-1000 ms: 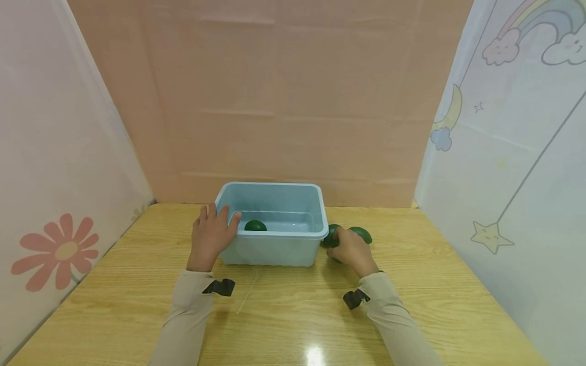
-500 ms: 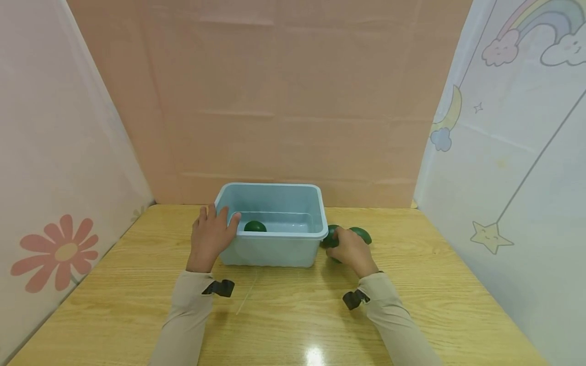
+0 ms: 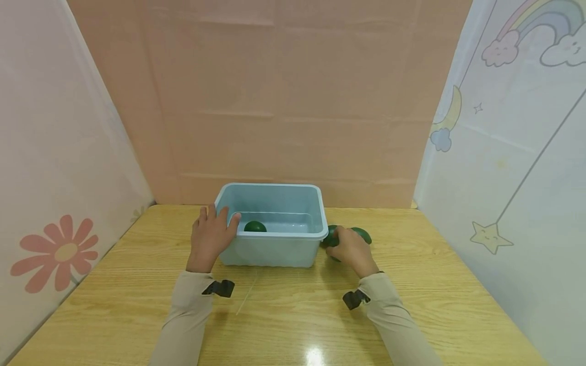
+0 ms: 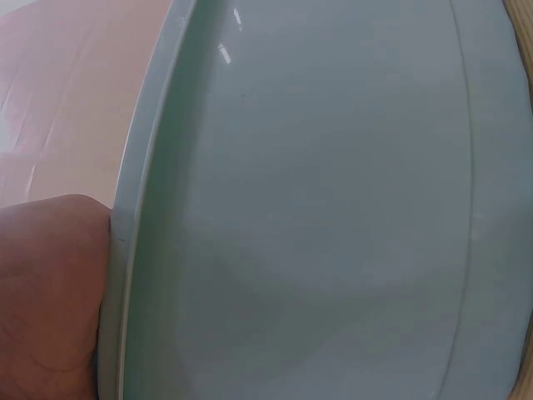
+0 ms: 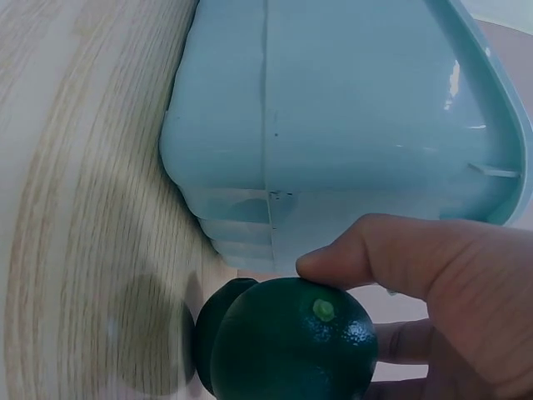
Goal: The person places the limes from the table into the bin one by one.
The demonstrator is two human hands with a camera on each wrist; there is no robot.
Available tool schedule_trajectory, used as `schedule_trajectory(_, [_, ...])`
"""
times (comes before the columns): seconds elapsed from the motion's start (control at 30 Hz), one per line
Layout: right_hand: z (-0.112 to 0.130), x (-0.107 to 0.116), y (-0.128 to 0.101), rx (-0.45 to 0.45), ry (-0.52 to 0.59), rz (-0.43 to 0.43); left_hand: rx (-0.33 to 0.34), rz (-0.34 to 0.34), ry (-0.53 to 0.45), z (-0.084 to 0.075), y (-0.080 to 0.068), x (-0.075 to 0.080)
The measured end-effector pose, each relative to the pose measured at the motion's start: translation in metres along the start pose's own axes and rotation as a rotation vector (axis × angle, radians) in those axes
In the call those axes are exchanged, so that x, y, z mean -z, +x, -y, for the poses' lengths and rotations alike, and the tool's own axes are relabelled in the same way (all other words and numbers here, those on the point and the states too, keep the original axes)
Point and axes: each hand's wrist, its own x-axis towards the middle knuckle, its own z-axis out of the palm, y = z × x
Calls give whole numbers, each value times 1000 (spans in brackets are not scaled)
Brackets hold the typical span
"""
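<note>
A light blue plastic bin (image 3: 274, 251) stands on the table, with one dark green avocado (image 3: 255, 226) on its floor. My left hand (image 3: 212, 238) rests at the bin's front left corner, fingers spread along the rim; in the left wrist view the thumb (image 4: 50, 292) lies against that rim. To the right of the bin, my right hand (image 3: 353, 250) grips a glossy avocado (image 5: 291, 342) with a pale green stem nub, thumb on one side and fingers on the other. Another avocado (image 3: 330, 235) sits just behind it near the bin's wall, and one more (image 3: 362, 234) lies to the right.
The wood-grain table (image 3: 284, 315) is closed in by a tan back panel (image 3: 293, 101) and white printed side panels at left (image 3: 68, 152) and right (image 3: 517, 152). The bin stands near the back panel.
</note>
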Motion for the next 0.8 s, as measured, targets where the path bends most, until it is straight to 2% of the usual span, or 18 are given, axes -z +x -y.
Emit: schedule_trajectory(0.8, [-1, -2, 2, -5, 12, -43, 3, 1, -6, 0, 1, -1])
